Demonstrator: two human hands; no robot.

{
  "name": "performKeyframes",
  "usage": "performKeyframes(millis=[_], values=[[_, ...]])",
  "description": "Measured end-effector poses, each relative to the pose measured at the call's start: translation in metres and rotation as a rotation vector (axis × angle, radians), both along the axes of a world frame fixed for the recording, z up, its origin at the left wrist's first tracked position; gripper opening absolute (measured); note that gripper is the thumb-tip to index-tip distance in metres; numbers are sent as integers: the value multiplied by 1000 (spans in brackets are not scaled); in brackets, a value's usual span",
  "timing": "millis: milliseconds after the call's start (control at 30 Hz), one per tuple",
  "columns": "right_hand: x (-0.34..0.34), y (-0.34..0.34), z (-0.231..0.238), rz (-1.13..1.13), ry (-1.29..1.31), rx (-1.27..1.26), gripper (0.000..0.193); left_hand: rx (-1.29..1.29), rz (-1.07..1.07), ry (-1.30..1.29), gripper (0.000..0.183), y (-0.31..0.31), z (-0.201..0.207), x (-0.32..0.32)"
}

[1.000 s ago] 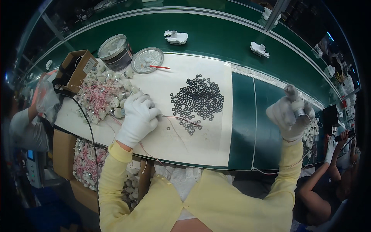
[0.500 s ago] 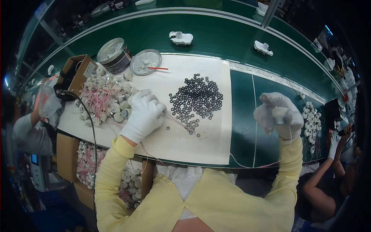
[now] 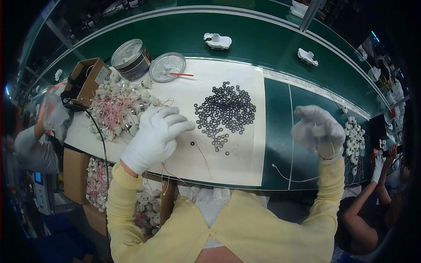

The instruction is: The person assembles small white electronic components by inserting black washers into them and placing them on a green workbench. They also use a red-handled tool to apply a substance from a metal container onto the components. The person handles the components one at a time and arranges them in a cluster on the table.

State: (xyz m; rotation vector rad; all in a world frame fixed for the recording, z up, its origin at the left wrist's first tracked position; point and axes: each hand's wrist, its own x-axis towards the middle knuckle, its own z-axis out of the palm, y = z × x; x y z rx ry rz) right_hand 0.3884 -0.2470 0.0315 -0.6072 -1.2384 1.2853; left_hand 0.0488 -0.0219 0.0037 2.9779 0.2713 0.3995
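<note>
My left hand [image 3: 155,136], in a white glove, is over the white sheet beside the heap of motors. Its fingers are stretched out to the right and look apart, and I see nothing held in them. One loose black ring [image 3: 192,143] lies just below the fingertips. Off to the right, my gloved right hand [image 3: 309,131] is raised with its fingers curled round a small motor [image 3: 319,130] with a white cap. From there a lead wire [image 3: 289,179] hangs down to the green surface. Many black rings [image 3: 226,107] are spread on the sheet between my hands.
A pile of wired motors [image 3: 118,105] sits at left, by a cardboard box [image 3: 91,81], an open tin [image 3: 130,60] and its lid [image 3: 177,61] with a red stick [image 3: 182,74]. White housings [image 3: 218,42] stand on the green belt. More motors [image 3: 353,136] lie at right; other people work both sides.
My left hand has moved down and left, and its fingers have straightened out. The right hand with the motor has stayed about in place, turning slightly. The white housings have shifted right.
</note>
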Motion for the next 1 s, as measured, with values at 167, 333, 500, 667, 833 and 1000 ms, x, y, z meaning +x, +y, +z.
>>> performKeyframes(millis=[167,333,500,667,833,1000], values=[[-11,0,-29,-15,62,128,39,141,42,7,58,-10,-20,22],[-22,2,-49,151,455,-363,58,36,36,-132,42,-4,-36,11],[-40,-8,-71,51,526,-680,61,94,89,-22,16,-11,-35,1],[-74,4,-47,254,-381,-992,44,264,152,85,17,-29,-51,9],[-111,39,-39,296,-743,-1031,36,403,187,179,22,-39,-65,33],[-98,71,-65,208,-651,-955,46,400,152,54,19,-45,-73,58]])
